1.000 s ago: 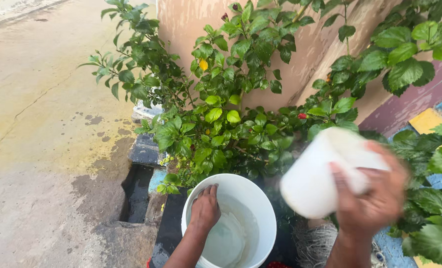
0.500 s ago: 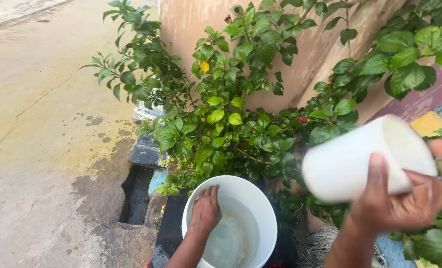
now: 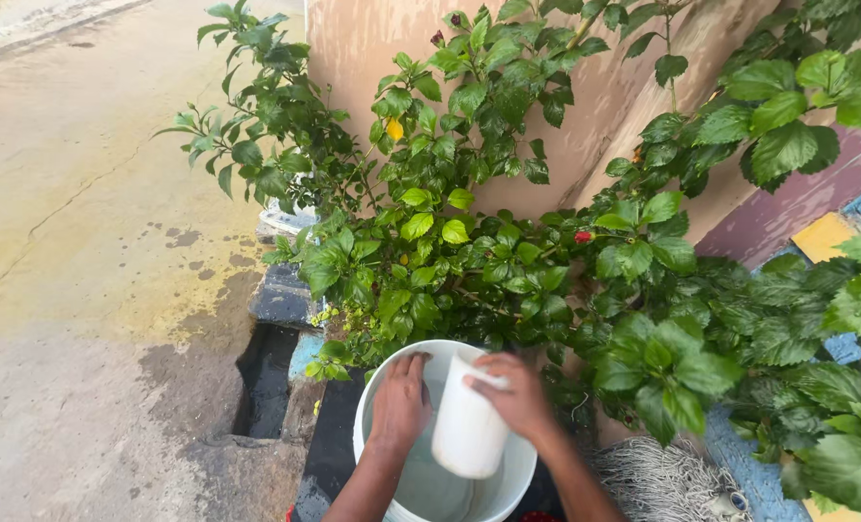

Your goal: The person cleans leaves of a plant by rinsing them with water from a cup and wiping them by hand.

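Dipping white jug (image 3: 469, 420) into bucket (image 3: 522, 464): right hand (image 3: 519, 394) is clamping its top, left hand (image 3: 399, 404) resting at 9 o'clock rim. Rigid plastic, likely wet-slippery, getting heavier filled.
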